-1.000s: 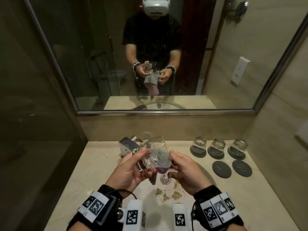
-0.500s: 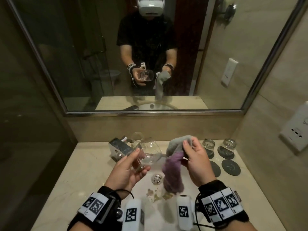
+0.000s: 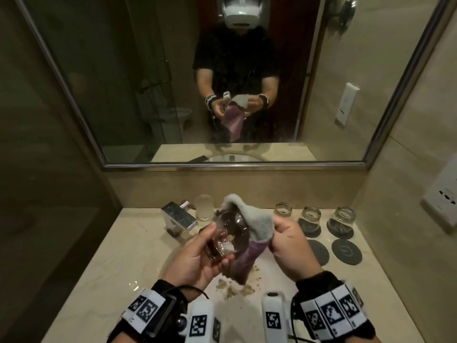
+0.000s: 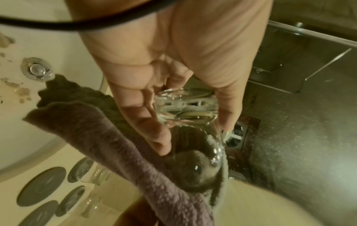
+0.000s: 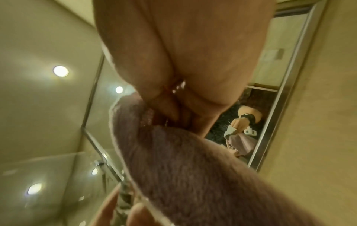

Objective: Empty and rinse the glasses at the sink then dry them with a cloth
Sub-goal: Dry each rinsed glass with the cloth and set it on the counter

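Note:
My left hand grips the base of a clear glass tilted on its side above the white sink. A grey and purple cloth is draped over the glass's rim, and my right hand pinches it there. The cloth's purple end hangs down toward the basin. In the left wrist view my fingers curl round the glass with the cloth wrapped against it. The right wrist view shows my fingers buried in the cloth.
Three small glasses stand on dark coasters at the back right, with two bare coasters in front. A chrome tap and a frosted tumbler are at the back left. Brown debris lies in the basin. A mirror faces me.
The right hand brought the cloth from beside the glass back onto its rim. The left hand kept its hold on the glass, now tilted more toward the cloth.

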